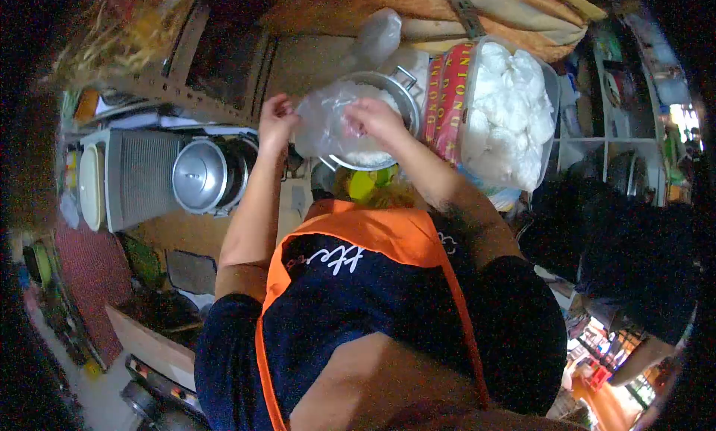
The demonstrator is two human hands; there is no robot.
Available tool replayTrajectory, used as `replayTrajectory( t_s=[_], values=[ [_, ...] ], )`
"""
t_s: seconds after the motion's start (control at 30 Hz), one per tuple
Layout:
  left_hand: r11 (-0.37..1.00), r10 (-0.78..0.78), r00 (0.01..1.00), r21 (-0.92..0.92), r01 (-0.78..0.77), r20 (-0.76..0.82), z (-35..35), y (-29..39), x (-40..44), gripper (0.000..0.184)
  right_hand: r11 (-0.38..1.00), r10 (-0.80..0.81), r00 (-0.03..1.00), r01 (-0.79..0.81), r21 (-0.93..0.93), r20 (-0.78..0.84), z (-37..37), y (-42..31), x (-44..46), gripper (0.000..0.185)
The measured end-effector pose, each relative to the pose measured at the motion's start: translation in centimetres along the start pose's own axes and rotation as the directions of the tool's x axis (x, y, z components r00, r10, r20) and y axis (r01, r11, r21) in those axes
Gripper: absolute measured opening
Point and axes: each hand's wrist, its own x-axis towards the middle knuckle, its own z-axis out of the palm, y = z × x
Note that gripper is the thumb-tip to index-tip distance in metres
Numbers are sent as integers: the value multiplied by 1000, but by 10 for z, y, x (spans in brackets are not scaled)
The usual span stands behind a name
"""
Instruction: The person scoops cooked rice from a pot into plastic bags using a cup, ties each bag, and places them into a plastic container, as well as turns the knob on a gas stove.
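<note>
A clear plastic bag (317,125) is stretched between my two hands above a metal pot (409,106). My left hand (277,121) has its fingers curled at the bag's left edge and appears to pinch it. On the other side, my right hand (373,121) grips the bag over the pot, its fingertips partly blurred by the film. White, loose-looking contents (365,158) show inside the pot; the bag covers part of them. A loop handle sticks out at the pot's upper right.
Right of the pot stands a clear tub (550,117) packed with white bundles, beside a red printed package (447,95). Another clear bag (380,35) lies behind. A lidded pot (200,176) and a grey ribbed container (145,177) are at left. Another person (634,244) stands at right.
</note>
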Motion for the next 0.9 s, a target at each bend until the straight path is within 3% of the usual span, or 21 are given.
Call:
replayTrajectory(
  t_s=[0.03, 0.07, 0.13, 0.17, 0.2, 0.27, 0.3, 0.33, 0.37, 0.5, 0.53, 0.57, 0.6, 0.63, 0.67, 0.7, 0.73, 0.8, 0.83, 0.87, 0.9],
  values=[
    [988, 27, 990, -148, -47, -138, -7, -3, -4, 47, 988, -46, 987, 22, -154, -155, 1, 3, 3, 18],
    [987, 26, 988, -151, -49, -151, -10, -7, -11, 47, 952, -117, 947, 22, -304, -298, 4, 6, 5, 15],
    [999, 13, 998, 36, -16, 59, 13, 34, -49, 49, 949, -170, 948, 83, -304, -270, 12, 24, 10, 13],
    [985, 74, 984, 144, -98, 163, 23, 32, -57, 52, 893, -257, 944, 151, -423, -206, 13, 37, 16, 18],
    [981, 91, 981, 152, -118, 171, 25, 18, -59, 43, 818, -335, 933, 220, -531, -130, 15, 45, 18, 23],
    [958, -62, 980, 287, 6, 187, 13, 6, -50, 29, 875, -255, 959, 176, -451, -120, 17, 37, 6, 19],
    [958, -63, 981, 286, 7, 185, 2, -2, -49, 29, 989, -131, 982, 139, 51, -138, 18, 28, -3, 13],
    [874, 43, 991, 476, -99, 127, -7, -7, -48, 22, 841, -14, 996, 61, 537, -92, 15, 22, -9, 9],
    [742, 161, 983, 646, -181, 91, -13, -14, -46, 15, 743, 3, 1000, 10, 669, -18, 4, 26, -7, 11],
    [687, 238, 970, 715, -128, -55, -20, -10, -57, 17, 536, 212, 973, -39, 843, -89, -21, 62, 0, 15],
    [687, 236, 970, 716, -129, -52, -18, -11, -57, 17, 691, 175, 982, -73, 720, -69, -22, 69, 0, 15],
    [923, 72, 996, 381, -47, -52, -10, -14, -57, 22, 756, 162, 985, -87, 649, -56, -22, 76, 4, 15],
    [996, -84, 996, -10, 84, 11, -1, -14, -60, 27, 815, 148, 988, -97, 572, -43, -19, 80, 7, 15],
    [997, 14, 998, 81, -19, 64, 8, -20, -64, 31, 955, 24, 960, 61, 291, -279, -8, 84, 15, 18],
    [978, 105, 987, 165, -125, 125, 18, -26, -70, 35, 986, -161, 877, 158, -44, -452, 1, 88, 19, 21],
    [979, 99, 987, 166, -119, 125, 28, -24, -76, 35, 849, -319, 816, 20, -528, -482, 17, 65, 8, 14],
    [968, 132, 987, 201, -149, 96, 38, -17, -80, 31, 850, -317, 816, 18, -527, -483, 18, 65, 10, 14],
    [955, 161, 984, 240, -176, 77, 33, -16, -75, 27, 874, -329, 884, 152, -462, -332, 20, 65, 14, 10],
    [912, 73, 985, 389, -129, 157, 17, -22, -63, 22, 877, -327, 881, 148, -457, -341, 20, 60, 15, 10],
    [842, -27, 975, 531, -97, 221, 3, -27, -53, 17, 986, -164, 925, 162, -35, -342, 18, 54, 13, 11],
    [809, 171, 975, 545, -220, 139, -7, -29, -46, 13, 911, -20, 963, 129, 391, -270, 14, 47, 10, 11]
  ],
)
